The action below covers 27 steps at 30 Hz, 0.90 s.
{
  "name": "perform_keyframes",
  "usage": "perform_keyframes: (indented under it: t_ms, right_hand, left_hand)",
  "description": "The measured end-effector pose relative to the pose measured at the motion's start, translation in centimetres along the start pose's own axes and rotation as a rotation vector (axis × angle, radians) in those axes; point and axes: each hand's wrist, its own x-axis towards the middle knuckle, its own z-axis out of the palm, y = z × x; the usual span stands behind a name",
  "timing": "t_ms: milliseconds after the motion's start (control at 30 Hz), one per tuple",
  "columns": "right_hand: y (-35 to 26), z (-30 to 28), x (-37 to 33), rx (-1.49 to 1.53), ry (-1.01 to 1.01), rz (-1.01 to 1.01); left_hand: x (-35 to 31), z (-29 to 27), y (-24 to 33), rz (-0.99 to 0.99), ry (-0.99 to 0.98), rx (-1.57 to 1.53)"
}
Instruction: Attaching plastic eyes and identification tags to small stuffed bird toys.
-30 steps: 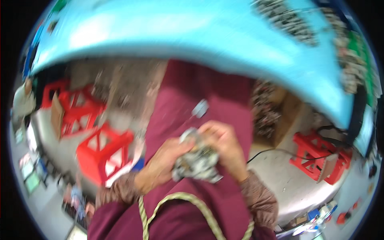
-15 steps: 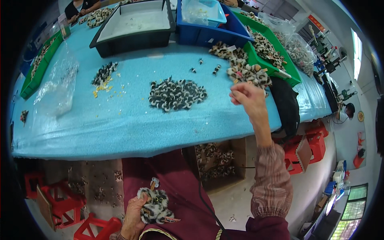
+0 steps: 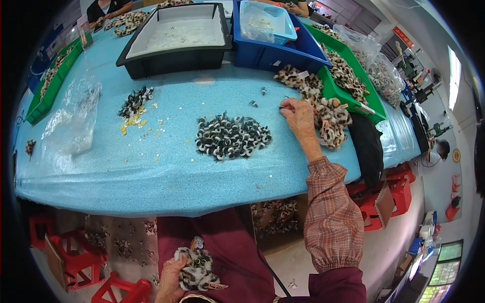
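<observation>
Low over my lap, my left hand [image 3: 171,278] is closed around a small spotted plush toy [image 3: 198,275] with round yellow-ringed eyes and a tag at its lower side. On the table, my right hand [image 3: 298,118] pinches a small black-and-white fuzzy piece [image 3: 282,107], mostly covered by the fingertips. Two similar loose pieces [image 3: 253,103] lie just left of it. A larger pile of black-and-white curled pieces [image 3: 232,136] sits nearer the middle. Right beside my right hand lies a heap of spotted plush toys [image 3: 333,121].
A black tray [image 3: 174,63], a blue bin [image 3: 280,55] and a green tray [image 3: 348,93] stand along the back. A smaller dark pile [image 3: 135,103] with yellow bits and a clear plastic bag [image 3: 76,123] lie left. Red stools [image 3: 81,257] flank me. Other people sit across the table.
My right hand has reached farther forward onto the table and closed on the small piece that lay there. My left hand still holds the plush toy. The view has shifted slightly.
</observation>
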Motion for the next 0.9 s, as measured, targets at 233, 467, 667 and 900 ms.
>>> perform_keyframes:
  t_ms: [233,467,667,900]
  right_hand:
    - [-4.3,-4.5,-5.6,0.653,-0.17,0.014]
    - [-14.9,-3.6,-21.2,1.181,-0.774,0.165]
    - [-16.9,-0.1,-27.5,1.075,-1.028,0.243]
    - [-17.2,0.9,-28.2,0.958,-1.119,0.174]
  left_hand:
    - [-0.7,0.8,0.3,-0.024,-0.112,-0.18]
    - [-1.2,0.5,-0.8,-0.072,-0.027,-0.265]
    - [-1.8,0.4,-1.6,-0.041,-0.075,-0.182]
    - [-1.6,0.5,-2.1,-0.021,-0.051,-0.094]
